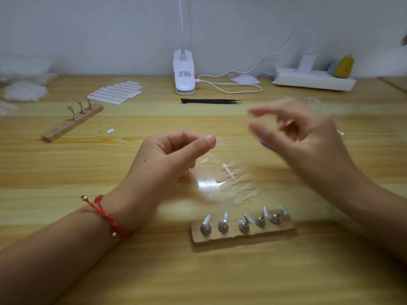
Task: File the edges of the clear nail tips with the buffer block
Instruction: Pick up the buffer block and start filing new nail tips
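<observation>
L hand [171, 155] over table centre: fingers curled in, thumb tip laid against side of index. Pinch posture, but nothing shows between them; a clear tip would barely register, so cannot tell if it holds one. R hand [306, 137] raised to the right and motion-blurred, index + thumb out, other fingers loosely bent; cannot tell what, if anything, it has. Small purple patch [265, 143] at the thumb's lower edge, poss. the buffer block, not confirmed

Clear nail tips [237, 181]: strip on a thin sprue, flat on the wooden table [220, 282], just right of L hand, between the two hands. Thin, glossy, oval, near-transparent plastic; prob. flexes easily. Five more tips sit tilted on metal pegs of the near holder board [242, 235]

Step as judged: bring one tip and block together. To do it well — pinch tip near its base w/ the edge exposed, hold block at a shallow angle, use light strokes along the edge. Too much pressure would likely bend or cloud the plastic

Farther back — black tweezers [211, 101], lamp base [184, 71], sheet of white oval tabs [116, 92]
</observation>
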The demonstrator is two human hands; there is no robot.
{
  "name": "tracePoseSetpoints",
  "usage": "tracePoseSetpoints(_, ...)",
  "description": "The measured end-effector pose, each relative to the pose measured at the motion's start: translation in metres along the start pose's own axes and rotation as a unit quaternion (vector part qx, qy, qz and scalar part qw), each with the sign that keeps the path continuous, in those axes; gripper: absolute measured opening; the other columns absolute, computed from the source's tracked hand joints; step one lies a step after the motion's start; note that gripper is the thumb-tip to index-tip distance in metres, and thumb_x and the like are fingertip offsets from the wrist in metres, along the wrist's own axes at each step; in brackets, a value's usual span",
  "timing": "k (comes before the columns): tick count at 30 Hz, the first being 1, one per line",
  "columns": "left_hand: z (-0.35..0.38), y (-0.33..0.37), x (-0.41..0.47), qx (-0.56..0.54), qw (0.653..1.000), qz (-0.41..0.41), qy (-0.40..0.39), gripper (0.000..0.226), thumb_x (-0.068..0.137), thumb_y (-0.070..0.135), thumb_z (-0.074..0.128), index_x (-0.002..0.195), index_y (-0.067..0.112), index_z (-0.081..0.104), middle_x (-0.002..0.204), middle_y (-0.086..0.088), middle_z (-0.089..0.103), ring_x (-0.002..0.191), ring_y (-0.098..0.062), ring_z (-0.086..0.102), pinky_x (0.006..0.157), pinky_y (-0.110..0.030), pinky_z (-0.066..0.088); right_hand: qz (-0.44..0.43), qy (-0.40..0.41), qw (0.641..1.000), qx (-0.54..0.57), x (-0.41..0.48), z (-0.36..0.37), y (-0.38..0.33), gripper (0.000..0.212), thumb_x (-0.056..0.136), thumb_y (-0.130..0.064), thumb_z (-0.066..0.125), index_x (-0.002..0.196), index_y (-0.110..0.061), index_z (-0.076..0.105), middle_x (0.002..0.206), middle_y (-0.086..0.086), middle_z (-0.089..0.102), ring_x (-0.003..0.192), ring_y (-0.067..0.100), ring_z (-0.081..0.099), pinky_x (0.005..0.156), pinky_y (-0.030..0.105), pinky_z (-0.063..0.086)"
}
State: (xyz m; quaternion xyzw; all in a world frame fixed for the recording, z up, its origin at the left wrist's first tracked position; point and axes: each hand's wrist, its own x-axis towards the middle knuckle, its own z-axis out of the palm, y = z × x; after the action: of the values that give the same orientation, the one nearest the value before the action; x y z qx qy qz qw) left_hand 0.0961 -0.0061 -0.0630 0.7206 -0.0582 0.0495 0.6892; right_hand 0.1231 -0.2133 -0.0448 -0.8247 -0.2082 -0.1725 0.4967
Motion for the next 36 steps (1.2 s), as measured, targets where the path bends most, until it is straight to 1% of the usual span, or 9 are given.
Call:
tracePoseSetpoints(2,0.000,-0.001,0.000,-0.003,1.000,0.000,-0.001,0.018,0.070,0.041,0.071,0.068,0.023,0.072,0.057,0.003,0.047,0.052,-0.006,0.039,0.048,-0.011,0.034,-0.033,0.103,0.994,-0.019,0.010,-0.014,0.005,0.014,0.092,-0.024,0.061,0.101,-0.033,0.067,0.091,0.000,0.064,0.071,0.008,0.045,0.065,0.014,0.039)
tracePoseSetpoints(4,0.000,-0.001,0.001,-0.006,1.000,-0.002,-0.003,0.018,0.070,0.041,0.071,0.068,0.023,0.073,0.058,0.002,0.046,0.053,-0.007,0.038,0.049,-0.012,0.034,-0.012,0.119,0.990,-0.074,0.018,-0.023,0.016,0.025,0.085,-0.019,0.058,0.103,-0.034,0.064,0.096,-0.003,0.064,0.078,0.012,0.047,0.068,0.018,0.036)
tracePoseSetpoints(8,-0.001,-0.001,0.000,-0.009,1.000,-0.005,-0.008,0.018,0.070,0.041,0.070,0.070,0.023,0.074,0.057,0.002,0.046,0.053,-0.008,0.038,0.049,-0.012,0.034,0.111,-0.097,0.967,-0.209,0.015,-0.022,0.034,0.038,0.077,-0.035,0.066,0.114,-0.035,0.062,0.103,-0.005,0.060,0.085,0.010,0.052,0.070,0.012,0.037)
tracePoseSetpoints(10,-0.001,-0.001,0.000,-0.008,1.000,-0.004,-0.010,0.018,0.070,0.041,0.070,0.071,0.023,0.074,0.057,0.002,0.046,0.053,-0.008,0.038,0.049,-0.012,0.034,0.083,-0.122,0.963,-0.225,0.012,-0.018,0.034,0.034,0.074,-0.029,0.065,0.108,-0.033,0.067,0.098,-0.005,0.062,0.078,0.005,0.054,0.067,0.006,0.037)
tracePoseSetpoints(13,-0.001,-0.001,-0.001,0.002,1.000,0.002,-0.009,0.020,0.070,0.043,0.069,0.072,0.024,0.074,0.055,0.005,0.047,0.052,-0.007,0.039,0.050,-0.011,0.035,0.110,-0.081,0.990,-0.026,0.013,-0.015,0.024,0.028,0.083,-0.014,0.071,0.106,-0.028,0.072,0.091,-0.001,0.070,0.076,0.011,0.064,0.066,0.015,0.051)
tracePoseSetpoints(15,-0.001,-0.001,-0.001,0.011,1.000,0.006,-0.008,0.024,0.070,0.046,0.070,0.077,0.024,0.074,0.056,0.005,0.047,0.052,-0.007,0.039,0.050,-0.011,0.035,0.189,-0.114,0.943,0.250,0.013,-0.011,0.016,0.040,0.077,-0.008,0.071,0.114,-0.024,0.068,0.090,0.004,0.073,0.081,0.018,0.071,0.068,0.023,0.057)
tracePoseSetpoints(17,0.000,-0.001,-0.002,0.011,1.000,0.012,-0.011,0.027,0.073,0.046,0.074,0.080,0.021,0.073,0.056,0.005,0.047,0.051,-0.007,0.040,0.050,-0.011,0.036,0.210,-0.144,0.896,0.365,0.007,-0.003,0.013,0.042,0.073,-0.010,0.069,0.114,-0.015,0.067,0.090,0.007,0.074,0.082,0.019,0.072,0.067,0.025,0.057)
tracePoseSetpoints(32,0.005,0.000,-0.004,0.064,0.995,0.052,-0.056,0.020,0.077,0.038,0.060,0.078,0.020,0.066,0.065,0.010,0.052,0.059,-0.016,0.038,0.052,-0.018,0.032,0.188,-0.202,0.909,0.312,-0.008,0.016,0.015,0.039,0.069,-0.027,0.076,0.108,-0.026,0.075,0.103,0.007,0.074,0.081,0.025,0.073,0.070,0.026,0.057)
tracePoseSetpoints(36,0.004,0.000,-0.004,0.089,0.991,0.061,-0.074,0.017,0.080,0.037,0.059,0.078,0.021,0.067,0.063,0.015,0.053,0.058,-0.004,0.041,0.053,-0.013,0.034,0.189,-0.189,0.909,0.319,-0.008,0.016,0.014,0.038,0.069,-0.026,0.076,0.107,-0.024,0.075,0.100,0.007,0.074,0.081,0.024,0.073,0.069,0.025,0.057)
